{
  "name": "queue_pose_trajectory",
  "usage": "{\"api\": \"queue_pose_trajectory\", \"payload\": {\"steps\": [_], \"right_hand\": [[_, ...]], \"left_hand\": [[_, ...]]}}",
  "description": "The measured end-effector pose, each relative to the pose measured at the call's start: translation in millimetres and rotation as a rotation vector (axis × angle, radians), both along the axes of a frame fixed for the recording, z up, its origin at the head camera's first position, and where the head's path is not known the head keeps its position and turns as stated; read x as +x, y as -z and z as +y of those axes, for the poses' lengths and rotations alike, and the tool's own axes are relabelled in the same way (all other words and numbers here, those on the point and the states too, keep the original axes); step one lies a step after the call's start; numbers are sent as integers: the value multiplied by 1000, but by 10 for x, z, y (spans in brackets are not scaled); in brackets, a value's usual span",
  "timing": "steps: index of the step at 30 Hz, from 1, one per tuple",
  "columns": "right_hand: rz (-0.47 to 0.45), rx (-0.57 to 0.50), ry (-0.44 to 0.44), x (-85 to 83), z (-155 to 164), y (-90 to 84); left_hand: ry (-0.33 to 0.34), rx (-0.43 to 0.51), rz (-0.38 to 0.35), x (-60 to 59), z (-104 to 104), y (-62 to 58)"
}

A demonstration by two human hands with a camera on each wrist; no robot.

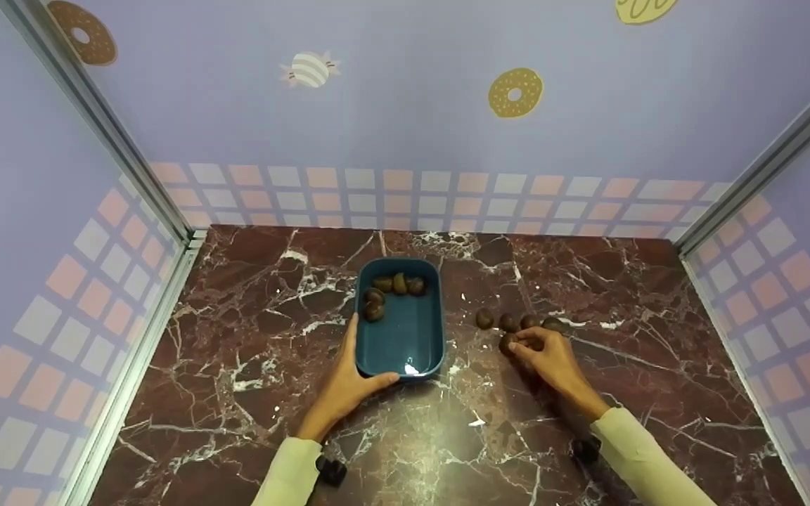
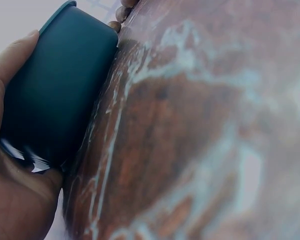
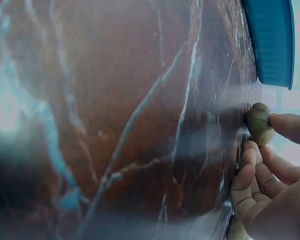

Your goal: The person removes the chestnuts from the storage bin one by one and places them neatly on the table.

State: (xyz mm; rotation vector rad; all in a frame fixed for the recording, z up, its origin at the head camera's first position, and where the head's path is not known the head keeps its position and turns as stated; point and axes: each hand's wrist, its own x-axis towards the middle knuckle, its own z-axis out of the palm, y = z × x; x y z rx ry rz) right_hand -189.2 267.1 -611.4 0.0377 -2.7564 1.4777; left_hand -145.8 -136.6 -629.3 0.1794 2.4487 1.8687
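Note:
A blue-green rectangular container (image 1: 405,337) stands on the marbled table. Inside it, several small round olive-brown pieces (image 1: 375,311) lie along the far and left sides; their exact kind is unclear. My left hand (image 1: 349,383) grips the container's near left corner, thumb at the near rim and fingers along the left wall. In the left wrist view the container's outer wall (image 2: 60,85) sits against that hand. To the right of the container, my right hand (image 1: 549,358) pinches one round olive-brown piece (image 3: 260,127) between thumb and fingertips, at the table surface.
Beyond the right hand, several more round pieces (image 1: 485,318) lie in a loose row on the table (image 1: 271,393). Patterned lilac walls (image 1: 405,126) close off the back and both sides, with metal rails (image 1: 124,140) at the corners.

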Motion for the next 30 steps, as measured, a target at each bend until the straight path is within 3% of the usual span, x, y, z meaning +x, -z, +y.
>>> {"api": "queue_pose_trajectory", "payload": {"steps": [9,15,30], "right_hand": [[20,2,-8,18,70,18],[22,0,-7,22,97,-64],[178,31,-93,-42,-249,-268]], "left_hand": [[2,6,2,10,0,12],[-1,-7,4,5,-1,2],[8,-7,-8,5,-6,-5]]}}
